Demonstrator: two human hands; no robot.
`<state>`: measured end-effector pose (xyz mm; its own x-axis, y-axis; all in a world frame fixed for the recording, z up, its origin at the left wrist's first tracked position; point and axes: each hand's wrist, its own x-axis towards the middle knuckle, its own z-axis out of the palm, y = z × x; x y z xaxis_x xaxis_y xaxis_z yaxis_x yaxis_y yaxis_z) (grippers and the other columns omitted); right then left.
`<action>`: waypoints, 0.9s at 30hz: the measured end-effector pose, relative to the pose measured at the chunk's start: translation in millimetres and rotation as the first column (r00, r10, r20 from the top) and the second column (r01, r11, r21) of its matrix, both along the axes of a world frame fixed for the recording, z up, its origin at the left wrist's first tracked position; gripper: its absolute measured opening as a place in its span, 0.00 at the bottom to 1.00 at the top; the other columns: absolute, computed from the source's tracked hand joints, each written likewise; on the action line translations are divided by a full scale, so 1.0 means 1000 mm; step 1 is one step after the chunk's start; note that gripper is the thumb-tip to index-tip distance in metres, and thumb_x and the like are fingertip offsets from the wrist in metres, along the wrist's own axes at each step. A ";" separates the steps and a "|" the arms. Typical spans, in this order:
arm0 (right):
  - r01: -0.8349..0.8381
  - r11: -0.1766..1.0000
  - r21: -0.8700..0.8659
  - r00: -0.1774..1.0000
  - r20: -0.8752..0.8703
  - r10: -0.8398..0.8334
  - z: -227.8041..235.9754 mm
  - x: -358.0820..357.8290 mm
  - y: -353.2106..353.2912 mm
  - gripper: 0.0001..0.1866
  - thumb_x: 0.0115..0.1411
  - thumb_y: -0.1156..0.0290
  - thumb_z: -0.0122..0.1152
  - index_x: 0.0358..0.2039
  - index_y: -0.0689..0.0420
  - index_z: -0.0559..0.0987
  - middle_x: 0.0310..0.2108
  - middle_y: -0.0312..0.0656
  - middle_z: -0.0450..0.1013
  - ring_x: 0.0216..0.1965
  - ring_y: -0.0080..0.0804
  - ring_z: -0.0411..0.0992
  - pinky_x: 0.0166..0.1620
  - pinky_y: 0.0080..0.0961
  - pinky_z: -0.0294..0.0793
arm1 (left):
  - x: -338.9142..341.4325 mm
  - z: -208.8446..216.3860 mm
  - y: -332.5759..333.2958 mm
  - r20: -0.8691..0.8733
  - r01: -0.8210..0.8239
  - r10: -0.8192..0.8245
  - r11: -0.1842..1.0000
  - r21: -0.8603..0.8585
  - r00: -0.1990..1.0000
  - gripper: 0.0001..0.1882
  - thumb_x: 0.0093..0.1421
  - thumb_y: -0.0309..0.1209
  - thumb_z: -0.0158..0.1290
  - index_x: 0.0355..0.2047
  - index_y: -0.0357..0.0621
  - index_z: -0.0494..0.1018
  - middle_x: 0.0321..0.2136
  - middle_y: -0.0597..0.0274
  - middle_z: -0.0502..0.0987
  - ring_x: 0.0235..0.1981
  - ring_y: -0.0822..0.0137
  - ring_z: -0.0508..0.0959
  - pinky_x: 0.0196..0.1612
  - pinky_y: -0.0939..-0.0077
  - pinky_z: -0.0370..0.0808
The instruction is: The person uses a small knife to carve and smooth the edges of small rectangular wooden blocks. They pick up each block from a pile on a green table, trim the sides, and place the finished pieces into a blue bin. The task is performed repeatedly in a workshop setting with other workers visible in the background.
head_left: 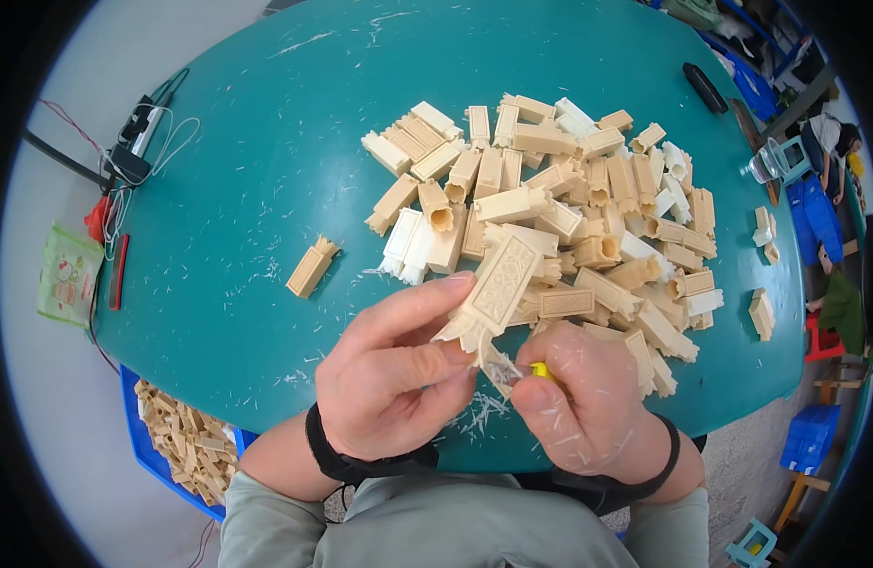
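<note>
My left hand (394, 369) is closed around a beige moulded plastic piece (501, 287), a hollow block with raised ornament on its face and a jagged end. My right hand (588, 398) grips a yellow-handled knife (541, 370), most of its handle hidden in the fist. Its grey blade lies against the lower jagged end of the piece, close to my left fingertips. White shavings cling to my right hand and lie on the table below. Just beyond both hands spreads a heap of similar beige and white pieces (545, 170).
The green table (238, 142) carries one lone beige piece (312, 266) at left and a few at right. A power strip (145, 133) with cables lies at the left edge. Below left stands a blue crate (151, 461) full of pieces. A black object (704, 88) lies far right.
</note>
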<state>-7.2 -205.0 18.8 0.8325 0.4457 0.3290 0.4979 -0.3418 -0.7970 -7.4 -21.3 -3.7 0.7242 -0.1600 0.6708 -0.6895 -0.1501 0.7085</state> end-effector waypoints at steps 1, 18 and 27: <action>0.002 1.000 0.005 1.000 0.004 -0.002 0.000 0.000 0.000 0.13 0.54 0.62 0.58 0.27 0.59 0.70 0.20 0.43 0.68 0.16 0.37 0.67 0.17 0.27 0.64 | 0.000 0.001 0.000 0.001 -0.006 0.006 1.000 0.000 1.000 0.15 0.43 0.14 0.56 0.33 0.38 0.69 0.46 0.39 0.67 0.43 0.54 0.74 0.41 0.71 0.76; 0.065 0.995 -0.081 0.997 0.052 -0.061 -0.003 0.003 0.000 0.14 0.53 0.61 0.59 0.24 0.59 0.70 0.17 0.42 0.65 0.14 0.38 0.66 0.16 0.27 0.63 | -0.001 0.004 0.002 0.130 -0.080 0.066 0.991 0.110 0.989 0.13 0.44 0.16 0.57 0.30 0.39 0.67 0.46 0.36 0.66 0.39 0.54 0.75 0.39 0.70 0.73; 0.131 0.991 -0.001 0.967 -0.222 -0.128 0.008 0.002 -0.002 0.13 0.56 0.63 0.55 0.24 0.61 0.72 0.18 0.45 0.66 0.18 0.38 0.66 0.23 0.26 0.66 | 0.029 0.017 0.036 -0.371 -0.374 0.317 0.923 -0.092 0.873 0.07 0.53 0.22 0.48 0.33 0.40 0.63 0.34 0.51 0.72 0.37 0.64 0.73 0.38 0.72 0.71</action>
